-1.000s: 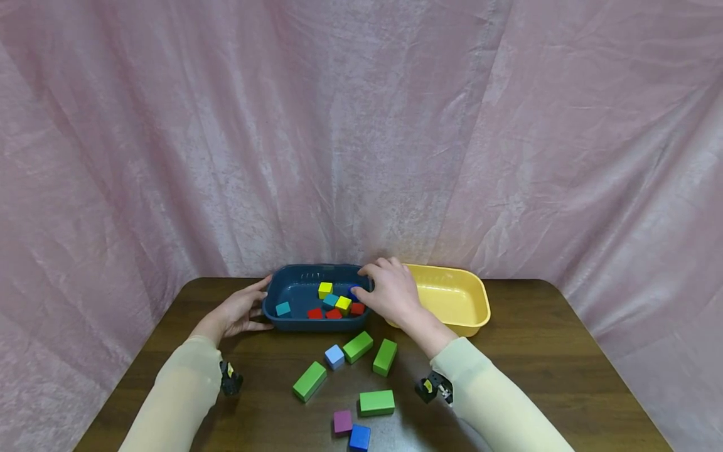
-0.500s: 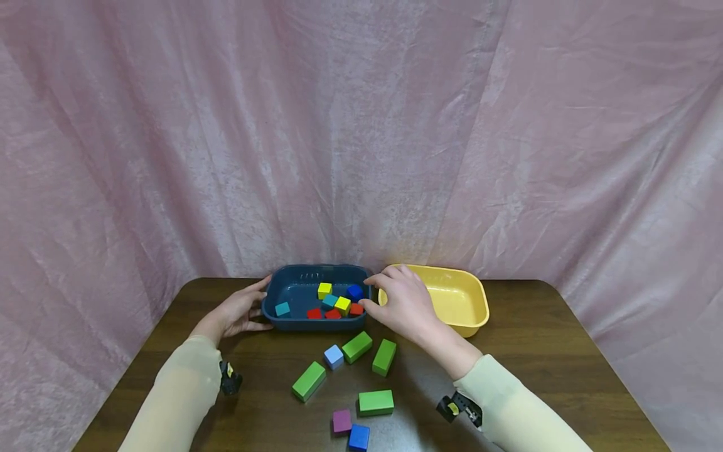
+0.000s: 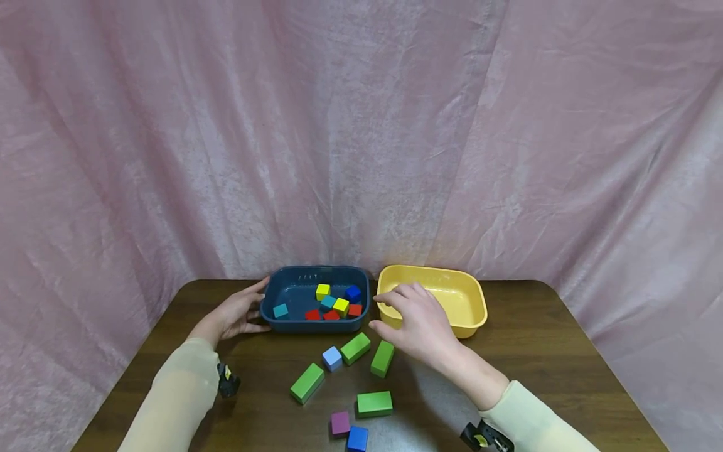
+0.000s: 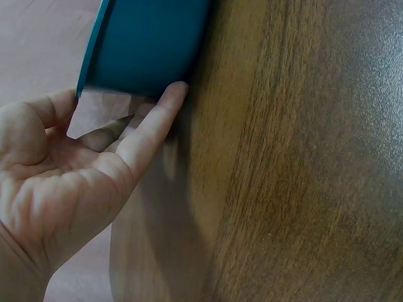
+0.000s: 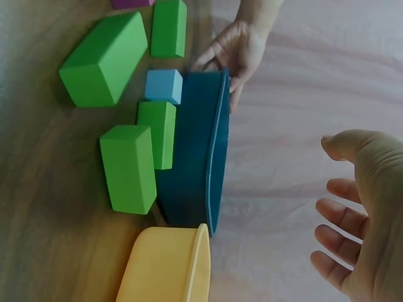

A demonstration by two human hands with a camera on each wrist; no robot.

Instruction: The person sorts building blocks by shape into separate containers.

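Observation:
My left hand [image 3: 237, 314] touches the left end of the dark blue bin [image 3: 319, 326]; its thumb lies low along the wall and its fingers reach the rim. In the left wrist view, the thumb [image 4: 148, 135] is straight. My right hand [image 3: 420, 323] hangs in the air before the yellow bin [image 3: 460, 331], thumb and fingers apart, holding nothing. Inside the blue bin lie a dark blue block [image 3: 353, 294], yellow cubes [image 3: 341, 307], teal blocks [image 3: 280, 311] and red blocks [image 3: 355, 311]. The right hand partly hides the yellow bin.
Several green rectangular blocks [image 3: 374, 404] lie on the wooden table [image 3: 542, 376], with a light blue cube [image 3: 332, 358], a purple cube [image 3: 340, 424] and a blue cube [image 3: 358, 438]. A pink curtain [image 3: 361, 138] hangs behind the table.
My right hand has left the dark blue block in the blue bin and drawn back to the right and nearer, fingers spreading. The left hand stays at the bin's left end.

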